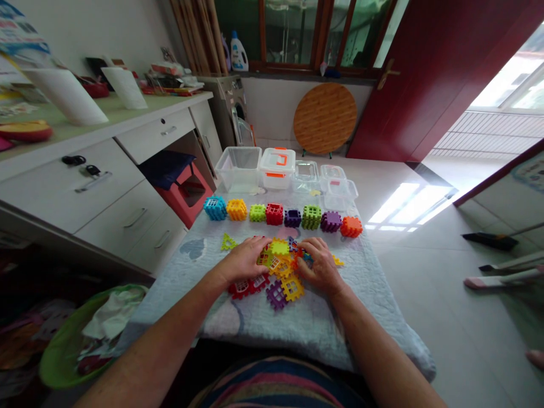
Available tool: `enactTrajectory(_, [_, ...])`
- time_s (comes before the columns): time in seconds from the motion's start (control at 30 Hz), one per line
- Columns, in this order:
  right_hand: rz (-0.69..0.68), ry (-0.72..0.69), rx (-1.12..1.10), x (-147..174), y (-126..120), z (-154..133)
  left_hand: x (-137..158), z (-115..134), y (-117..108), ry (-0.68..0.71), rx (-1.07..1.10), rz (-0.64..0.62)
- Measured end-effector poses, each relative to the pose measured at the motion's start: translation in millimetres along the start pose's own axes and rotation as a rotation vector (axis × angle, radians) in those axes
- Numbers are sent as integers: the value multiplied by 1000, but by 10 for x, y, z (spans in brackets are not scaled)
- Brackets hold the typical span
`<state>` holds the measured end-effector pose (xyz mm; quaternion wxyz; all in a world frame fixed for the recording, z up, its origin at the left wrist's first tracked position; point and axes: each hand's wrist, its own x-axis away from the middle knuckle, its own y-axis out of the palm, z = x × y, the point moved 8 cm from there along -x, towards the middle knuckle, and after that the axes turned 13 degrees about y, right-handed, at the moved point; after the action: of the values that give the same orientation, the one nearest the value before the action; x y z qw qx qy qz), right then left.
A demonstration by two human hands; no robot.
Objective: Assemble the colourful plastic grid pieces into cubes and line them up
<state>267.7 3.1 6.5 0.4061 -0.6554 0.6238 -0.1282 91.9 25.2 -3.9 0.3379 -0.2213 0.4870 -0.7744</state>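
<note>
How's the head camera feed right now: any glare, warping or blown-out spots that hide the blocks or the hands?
Head view: strong wide-angle warping bends the desk and door; window blown out, glare patches on the floor tiles; loose blocks, left hand and right hand evenly lit and sharp.

We've got glossy plastic pieces on a soft quilted cloth, clear plastic bins, shiny floor tiles.

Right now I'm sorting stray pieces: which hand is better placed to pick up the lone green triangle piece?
Left. The left hand rests on the pile's left side, nearest the green triangle piece; the right hand is across the pile.
</note>
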Motion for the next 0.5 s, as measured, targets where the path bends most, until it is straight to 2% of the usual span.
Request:
enactTrajectory(0.2, [19,-6,-21,-5,-16,1,3,-88,-126,5,116,59])
enactTrajectory(0.4, [34,-1,-27,-7,1,44,63,-178,-265,16,337,123])
enactTrajectory(0.5, [51,-3,-32,-8,-14,45,119,-175,-385,0,344,155])
